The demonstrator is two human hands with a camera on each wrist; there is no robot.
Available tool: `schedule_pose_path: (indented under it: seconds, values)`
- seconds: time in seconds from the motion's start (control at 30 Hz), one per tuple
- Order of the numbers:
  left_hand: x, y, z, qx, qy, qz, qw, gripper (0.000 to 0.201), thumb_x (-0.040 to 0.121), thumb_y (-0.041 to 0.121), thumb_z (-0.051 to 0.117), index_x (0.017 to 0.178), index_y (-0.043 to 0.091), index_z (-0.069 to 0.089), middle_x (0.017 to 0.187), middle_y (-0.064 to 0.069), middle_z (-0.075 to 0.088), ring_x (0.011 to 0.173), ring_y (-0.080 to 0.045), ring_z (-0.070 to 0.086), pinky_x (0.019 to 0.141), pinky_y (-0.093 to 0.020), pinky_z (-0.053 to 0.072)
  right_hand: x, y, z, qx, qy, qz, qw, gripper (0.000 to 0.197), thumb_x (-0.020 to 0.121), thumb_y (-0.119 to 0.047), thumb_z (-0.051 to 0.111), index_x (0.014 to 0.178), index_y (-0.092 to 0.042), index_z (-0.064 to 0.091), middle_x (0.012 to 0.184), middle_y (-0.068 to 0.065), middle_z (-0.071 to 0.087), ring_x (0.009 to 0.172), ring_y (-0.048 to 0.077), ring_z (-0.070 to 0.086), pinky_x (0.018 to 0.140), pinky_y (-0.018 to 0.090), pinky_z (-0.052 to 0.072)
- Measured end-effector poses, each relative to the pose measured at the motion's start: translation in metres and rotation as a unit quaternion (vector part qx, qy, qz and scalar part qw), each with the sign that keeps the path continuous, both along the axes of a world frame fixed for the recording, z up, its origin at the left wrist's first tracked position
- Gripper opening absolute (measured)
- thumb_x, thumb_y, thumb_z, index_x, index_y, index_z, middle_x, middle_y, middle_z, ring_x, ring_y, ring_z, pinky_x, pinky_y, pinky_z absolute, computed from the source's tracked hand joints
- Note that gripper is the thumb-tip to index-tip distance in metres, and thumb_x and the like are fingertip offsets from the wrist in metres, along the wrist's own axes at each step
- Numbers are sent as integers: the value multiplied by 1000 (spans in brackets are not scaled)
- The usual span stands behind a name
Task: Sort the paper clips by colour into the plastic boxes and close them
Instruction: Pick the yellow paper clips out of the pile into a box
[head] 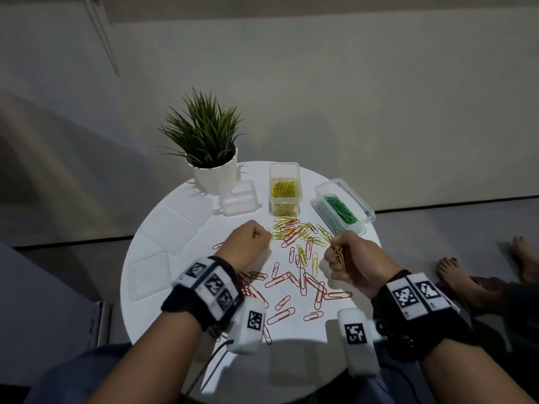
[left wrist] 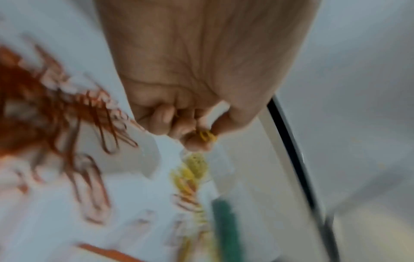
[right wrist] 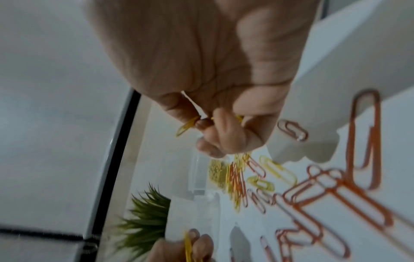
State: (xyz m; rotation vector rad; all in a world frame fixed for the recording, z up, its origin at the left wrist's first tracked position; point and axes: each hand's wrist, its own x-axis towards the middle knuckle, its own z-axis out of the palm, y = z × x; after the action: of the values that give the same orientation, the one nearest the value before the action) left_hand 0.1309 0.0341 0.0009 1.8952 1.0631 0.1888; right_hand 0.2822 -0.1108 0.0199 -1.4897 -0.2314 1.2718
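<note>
My left hand (head: 256,239) is a fist over the round white table (head: 204,217); the left wrist view shows it pinching yellow clips (left wrist: 207,136). My right hand (head: 339,258) grips a bunch of yellow clips (head: 339,255), which also pokes out between its fingers (right wrist: 220,129) as a yellow clip (right wrist: 184,127). A heap of mixed red and yellow clips (head: 294,231) lies between the hands, with larger red clips (head: 306,282) nearer me. Three open clear boxes stand at the back: an empty box (head: 237,198), a box of yellow clips (head: 284,189) and a box of green clips (head: 341,207).
A potted plant (head: 208,158) stands at the table's far left, just behind the empty box. Clear lids (head: 172,225) (head: 150,272) lie on the table's left side. A person's bare feet (head: 463,275) rest on the floor to the right.
</note>
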Motion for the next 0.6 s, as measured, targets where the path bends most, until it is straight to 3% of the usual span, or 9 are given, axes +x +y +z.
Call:
schedule_pose_path:
  seconds: [0.03,0.1,0.17,0.3,0.37,0.4,0.47,0.53,0.6]
  values:
    - [-2,2,3,-96,-80,58,990,19,94,14,41,77,13,49,74,0,53,61,-13,43,58,-26,33,0,-2,-1,24,53,-22,998,19,90,-10,33,72,-15,36,57,6,43,45,15,35,39,21,26]
    - [-5,3,8,-288,-230,147,918,20,90,9,34,74,13,45,65,-3,48,52,-14,37,50,-24,29,-1,-1,-1,53,102,-36,993,17,89,-8,31,75,-14,37,58,7,46,47,15,38,37,19,30]
    - [-10,3,14,-376,-295,162,863,19,87,11,31,74,13,43,59,-3,46,51,-15,39,50,-24,30,-1,1,-1,49,100,-40,993,18,90,-7,31,76,-13,39,59,6,46,49,15,40,38,19,33]
    - [-9,0,15,-409,-285,148,854,30,94,27,34,70,14,46,57,-2,44,52,-15,39,50,-24,33,-2,4,0,12,40,-21,999,18,92,-10,39,74,-12,44,60,4,44,53,15,40,39,19,35]
    - [-4,0,11,-368,-229,126,892,33,99,29,38,70,16,45,53,3,40,47,-12,34,44,-21,29,-1,5,1,-19,-9,8,1000,20,92,-13,42,72,-13,43,58,2,40,52,15,35,40,20,31]
    - [-2,1,8,-306,-178,94,930,32,99,29,40,71,16,46,53,5,39,46,-11,32,44,-21,27,-1,5,1,-47,-79,41,995,21,93,-15,45,72,-13,43,58,2,40,51,14,34,42,21,30]
    - [2,1,3,-104,-28,-10,994,32,98,34,47,72,16,51,60,4,47,53,-11,40,51,-26,32,1,5,-3,-121,-294,129,939,24,93,-24,54,75,-13,45,61,2,46,51,14,41,48,22,35]
    - [8,-2,-1,72,104,-77,989,29,90,42,58,74,18,56,74,3,58,70,-13,52,64,-29,40,1,10,-10,-190,-446,187,855,27,89,-32,63,77,-13,48,70,3,56,61,15,53,59,24,43]
    - [16,-7,-4,127,153,-78,977,28,84,47,65,77,21,56,82,5,62,81,-14,56,70,-30,44,-3,17,-18,-256,-501,219,797,31,84,-39,67,84,-10,55,79,5,63,75,20,61,71,28,50]
